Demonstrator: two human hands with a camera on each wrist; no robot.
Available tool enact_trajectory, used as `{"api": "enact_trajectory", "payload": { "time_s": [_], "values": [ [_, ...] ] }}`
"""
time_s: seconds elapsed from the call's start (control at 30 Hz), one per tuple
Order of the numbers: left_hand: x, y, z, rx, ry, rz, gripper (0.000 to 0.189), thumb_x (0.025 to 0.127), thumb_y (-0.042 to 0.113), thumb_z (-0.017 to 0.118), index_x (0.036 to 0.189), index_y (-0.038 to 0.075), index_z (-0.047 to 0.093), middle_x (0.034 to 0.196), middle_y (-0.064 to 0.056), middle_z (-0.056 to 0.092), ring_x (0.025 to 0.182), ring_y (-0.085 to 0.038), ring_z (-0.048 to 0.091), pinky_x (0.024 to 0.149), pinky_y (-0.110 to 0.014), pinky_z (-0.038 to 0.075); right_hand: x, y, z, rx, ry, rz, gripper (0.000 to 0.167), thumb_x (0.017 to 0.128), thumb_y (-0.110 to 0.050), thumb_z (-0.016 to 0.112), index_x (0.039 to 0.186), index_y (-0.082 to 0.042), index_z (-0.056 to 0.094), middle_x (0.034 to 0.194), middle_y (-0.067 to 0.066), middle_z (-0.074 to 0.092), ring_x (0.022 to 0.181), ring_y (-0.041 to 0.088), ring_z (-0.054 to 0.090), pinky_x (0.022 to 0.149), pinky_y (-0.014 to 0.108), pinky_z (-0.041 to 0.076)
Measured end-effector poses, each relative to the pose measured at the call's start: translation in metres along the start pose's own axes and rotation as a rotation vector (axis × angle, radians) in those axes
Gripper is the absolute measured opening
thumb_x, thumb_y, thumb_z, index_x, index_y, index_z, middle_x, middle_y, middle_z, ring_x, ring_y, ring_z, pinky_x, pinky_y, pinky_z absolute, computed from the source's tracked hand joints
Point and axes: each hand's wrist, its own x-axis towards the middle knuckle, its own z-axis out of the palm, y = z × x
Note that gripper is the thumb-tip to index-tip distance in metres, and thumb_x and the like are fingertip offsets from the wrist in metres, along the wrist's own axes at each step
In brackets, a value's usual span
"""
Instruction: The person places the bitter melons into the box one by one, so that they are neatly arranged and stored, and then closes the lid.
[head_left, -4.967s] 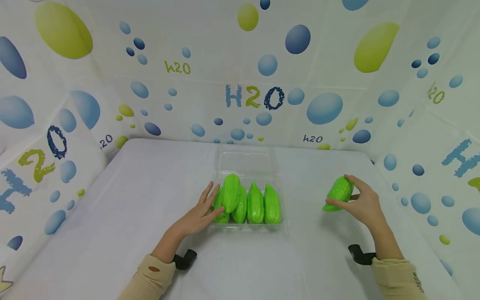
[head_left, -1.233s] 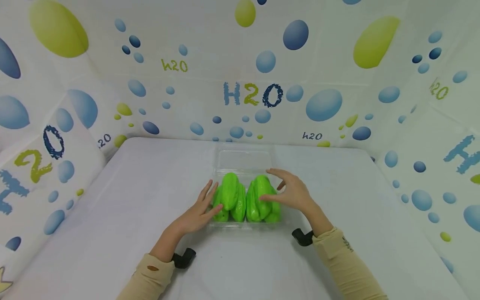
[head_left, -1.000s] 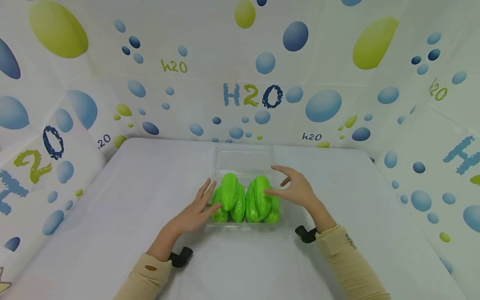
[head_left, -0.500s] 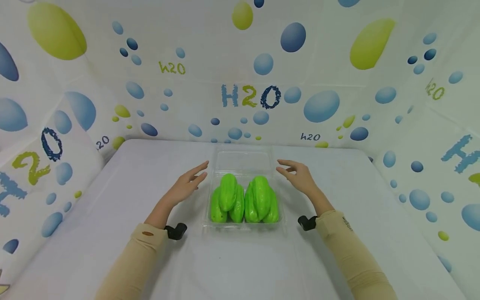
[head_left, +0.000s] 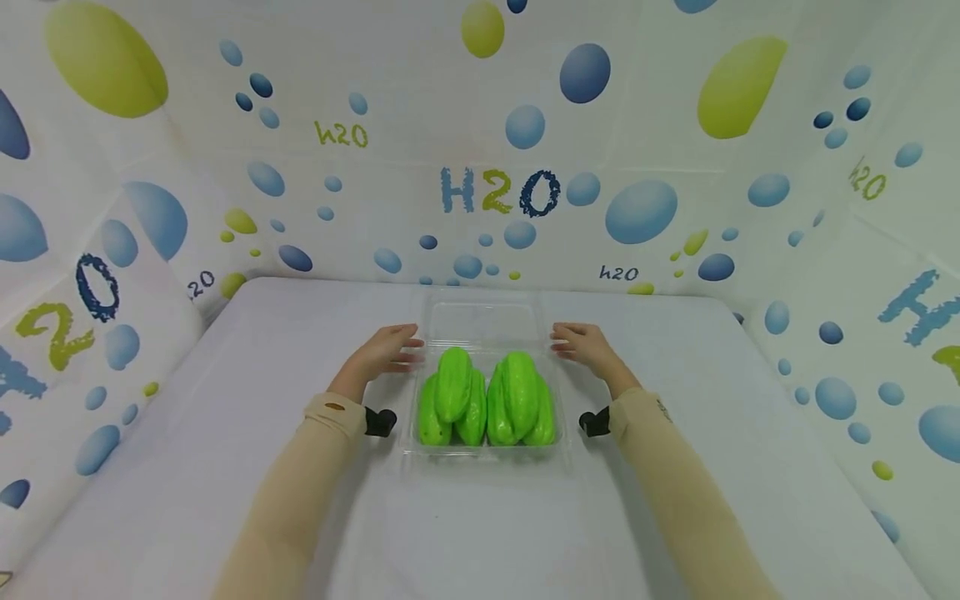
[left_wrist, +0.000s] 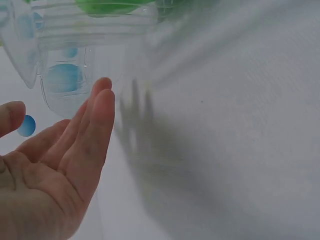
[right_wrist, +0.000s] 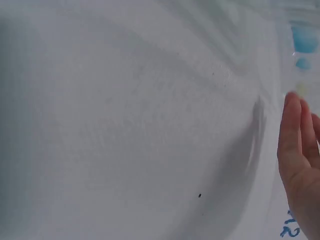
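Note:
A clear plastic clamshell box lies on the table in the head view, its lid folded back flat behind it. Inside are several glossy, bright green, ribbed fruit-like pieces, stacked in a left and a right group. My left hand is at the box's back left corner, fingers stretched toward the hinge side. Mirroring it, my right hand is at the back right corner with fingers extended. Both hold nothing; whether fingertips touch the plastic I cannot tell. The left wrist view shows the left palm beside the box.
A white cloth covers the table. Upright sheets with blue and green dots and "H2O" lettering stand at the back and both sides. Each wrist carries a black camera mount.
My right hand brought a green piece from the right onto the right group and let go. Both hands then drew off the pieces and moved to the box's back corners.

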Motion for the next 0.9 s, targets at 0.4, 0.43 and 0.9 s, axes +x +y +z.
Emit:
{"api": "enact_trajectory", "payload": {
  "time_s": [0.4,0.43,0.9],
  "values": [
    [0.008,0.006,0.009,-0.204,0.031,-0.049,0.046,0.099,0.017,0.041,0.139,0.001,0.029,0.132,-0.022,0.040,0.078,-0.012,0.064,0.069,-0.024,0.052,0.008,-0.004,0.003,0.281,-0.050,0.123,0.042,0.096,-0.006,0.045,0.136,0.005,0.037,0.132,0.023,0.042,0.078,0.006,0.059,0.073,0.018,0.048],
    [0.008,0.007,0.010,-0.213,0.037,-0.041,0.045,0.099,0.016,0.041,0.139,0.000,0.029,0.131,-0.022,0.040,0.079,-0.012,0.064,0.068,-0.023,0.052,0.008,-0.004,0.003,0.293,-0.038,0.123,0.042,0.096,-0.005,0.046,0.136,0.005,0.038,0.132,0.023,0.041,0.077,0.006,0.060,0.071,0.017,0.049],
    [-0.006,0.006,0.012,0.110,0.246,0.265,0.019,0.094,0.013,0.052,0.110,0.003,0.050,0.123,-0.018,0.048,0.112,-0.034,0.048,0.088,-0.045,0.042,-0.004,-0.006,0.003,0.176,0.083,-0.129,0.039,0.093,-0.006,0.053,0.130,0.003,0.047,0.115,0.013,0.056,0.082,0.006,0.062,0.083,0.027,0.048]
  ]
}}
